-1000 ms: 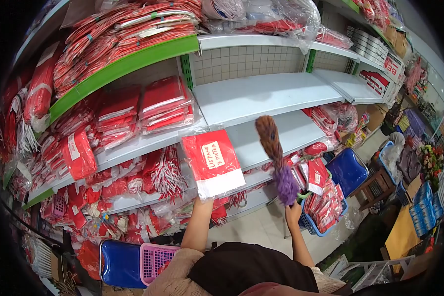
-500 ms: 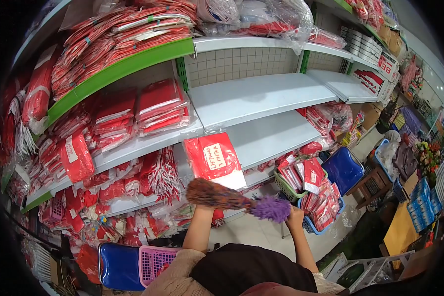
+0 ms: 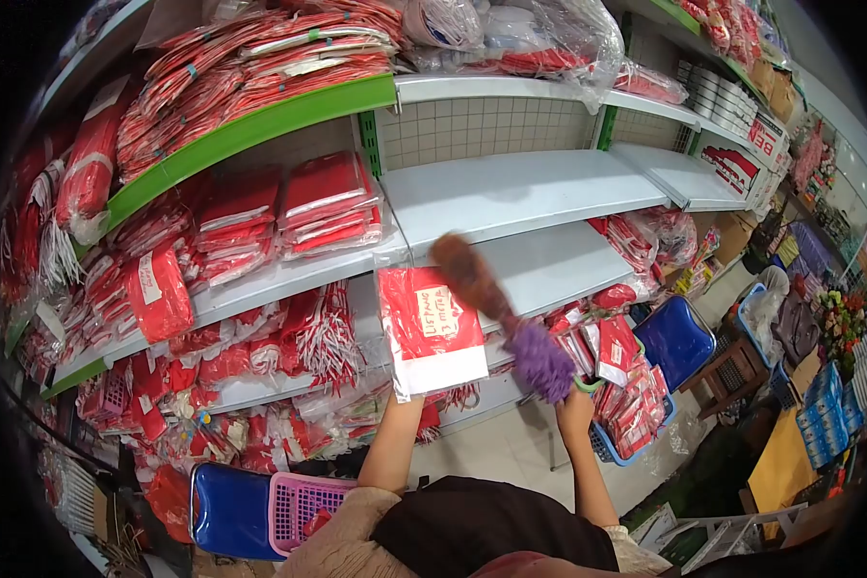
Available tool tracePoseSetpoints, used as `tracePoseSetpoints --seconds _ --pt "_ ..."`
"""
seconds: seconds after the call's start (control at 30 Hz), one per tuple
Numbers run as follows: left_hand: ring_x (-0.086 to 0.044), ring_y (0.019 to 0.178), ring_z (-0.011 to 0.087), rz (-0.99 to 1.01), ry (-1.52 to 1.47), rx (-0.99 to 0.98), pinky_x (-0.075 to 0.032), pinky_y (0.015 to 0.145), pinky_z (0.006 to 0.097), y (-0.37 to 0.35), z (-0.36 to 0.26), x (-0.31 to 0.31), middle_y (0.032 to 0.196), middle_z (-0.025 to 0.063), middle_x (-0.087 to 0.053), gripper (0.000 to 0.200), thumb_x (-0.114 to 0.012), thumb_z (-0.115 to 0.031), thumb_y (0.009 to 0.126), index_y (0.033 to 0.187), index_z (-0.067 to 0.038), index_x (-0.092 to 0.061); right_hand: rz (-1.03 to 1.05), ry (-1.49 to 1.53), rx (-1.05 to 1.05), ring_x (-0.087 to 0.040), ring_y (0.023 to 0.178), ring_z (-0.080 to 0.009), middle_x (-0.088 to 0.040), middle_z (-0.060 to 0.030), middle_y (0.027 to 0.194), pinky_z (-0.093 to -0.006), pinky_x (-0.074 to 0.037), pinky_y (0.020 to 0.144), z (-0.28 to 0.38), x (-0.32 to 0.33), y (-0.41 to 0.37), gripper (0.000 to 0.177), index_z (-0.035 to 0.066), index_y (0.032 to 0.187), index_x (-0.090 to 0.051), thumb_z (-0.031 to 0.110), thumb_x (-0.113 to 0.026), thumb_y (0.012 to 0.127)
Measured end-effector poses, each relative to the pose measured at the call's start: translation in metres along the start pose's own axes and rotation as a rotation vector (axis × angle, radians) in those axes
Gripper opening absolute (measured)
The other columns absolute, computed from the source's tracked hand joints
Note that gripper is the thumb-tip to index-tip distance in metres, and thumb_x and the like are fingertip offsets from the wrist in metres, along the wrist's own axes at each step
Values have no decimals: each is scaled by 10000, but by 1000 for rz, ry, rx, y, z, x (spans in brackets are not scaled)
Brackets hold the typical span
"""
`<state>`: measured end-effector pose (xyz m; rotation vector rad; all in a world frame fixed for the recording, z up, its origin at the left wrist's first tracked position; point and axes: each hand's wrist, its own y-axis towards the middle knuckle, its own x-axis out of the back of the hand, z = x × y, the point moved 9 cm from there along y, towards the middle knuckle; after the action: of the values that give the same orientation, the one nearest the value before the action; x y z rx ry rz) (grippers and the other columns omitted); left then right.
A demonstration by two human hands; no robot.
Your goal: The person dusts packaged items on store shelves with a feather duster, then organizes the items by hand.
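Observation:
My right hand (image 3: 575, 408) is wrapped round the handle of a fluffy feather duster (image 3: 541, 358). Its head is purple near my hand and brown-orange at the far end, blurred by motion, in front of the shelf edge. My left hand (image 3: 407, 401) is at the lower edge of a flat plastic packet (image 3: 467, 334) of folded red and white cloth with a handwritten paper label, and holds it up; the packet hides most of the fingers. Behind the duster is a white shelf (image 3: 559, 260).
Stacked red-and-white packets (image 3: 328, 202) fill the shelves at left. A bare upper shelf (image 3: 520, 188) runs behind. Below right are a blue basket of packets (image 3: 636, 424) and a blue chair (image 3: 677, 339); a pink basket (image 3: 303, 501) sits at lower left on another blue chair (image 3: 231, 511).
The duster's far end has swung up and right, from across the packet's lower edge to its upper right side. The packet has shifted slightly down, and its lower white part now shows.

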<state>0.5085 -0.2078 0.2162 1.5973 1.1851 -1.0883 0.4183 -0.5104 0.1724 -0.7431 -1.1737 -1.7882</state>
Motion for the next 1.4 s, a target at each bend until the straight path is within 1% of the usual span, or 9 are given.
tracePoseSetpoints --seconds 0.07,0.2,0.43,0.53,0.63,0.9,1.0,1.1,1.4 --pt "-569 1033 296 1 -3 -6 -466 906 431 0 -2 -1 1174 164 -555 534 -449 -427 886 1248 -35 -446 -39 9 -65 -562 604 -398 -568 -202 645 -469 -427 545 1 5 4 224 43 845 -590 228 -640 728" --pt "-569 1033 296 2 3 -9 -466 906 432 -2 -3 -2 1174 165 -555 536 -448 -430 886 1249 -35 -445 -56 106 234 -583 614 -389 -580 -193 631 -457 -455 550 44 19 2 211 50 835 -569 203 -647 712" --pt "-569 1031 297 2 11 -9 -465 907 433 -1 -6 -3 1173 166 -555 541 -447 -434 886 1251 -35 -444 -47 152 -65 -583 635 -393 -582 -211 651 -456 -453 559 14 -10 20 185 37 806 -578 182 -640 709" --pt "-570 1031 297 -3 16 -7 -465 907 433 0 -6 -1 1173 166 -555 543 -447 -436 886 1252 -35 -444 -45 239 213 -585 637 -393 -588 -214 665 -467 -456 576 63 17 18 186 32 820 -588 169 -638 703" --pt "-570 1030 298 -7 17 -2 -465 907 433 0 -6 0 1173 166 -556 546 -446 -438 886 1253 -35 -443 86 77 185 -588 648 -399 -592 -226 677 -474 -461 596 72 4 27 220 28 867 -597 162 -638 698" --pt "-570 1029 299 -4 15 -4 -464 908 434 0 -10 3 1172 167 -556 551 -445 -444 885 1255 -35 -442 12 157 -156 -586 740 -434 -592 -285 761 -494 -459 681 21 -19 75 336 -19 998 -559 136 -608 705" --pt "-571 1028 299 1 16 -16 -464 908 435 2 -16 3 1172 168 -556 553 -444 -446 885 1256 -34 -441 -73 318 -164 -579 849 -413 -584 -293 909 -466 -443 763 49 11 87 406 -19 1078 -512 103 -620 705" --pt "-571 1028 300 7 16 -31 -464 908 435 2 -24 2 1171 168 -556 556 -444 -448 885 1256 -34 -441 -255 591 5 -568 760 -424 -584 -267 856 -421 -450 700 75 26 110 329 -55 992 -523 88 -630 716" --pt "-571 1026 301 27 -27 -63 -463 909 436 -9 -47 8 1171 169 -556 562 -442 -454 885 1259 -34 -439 -86 156 165 -589 835 -413 -607 -217 921 -478 -479 715 203 15 212 242 12 987 -565 22 -552 746"
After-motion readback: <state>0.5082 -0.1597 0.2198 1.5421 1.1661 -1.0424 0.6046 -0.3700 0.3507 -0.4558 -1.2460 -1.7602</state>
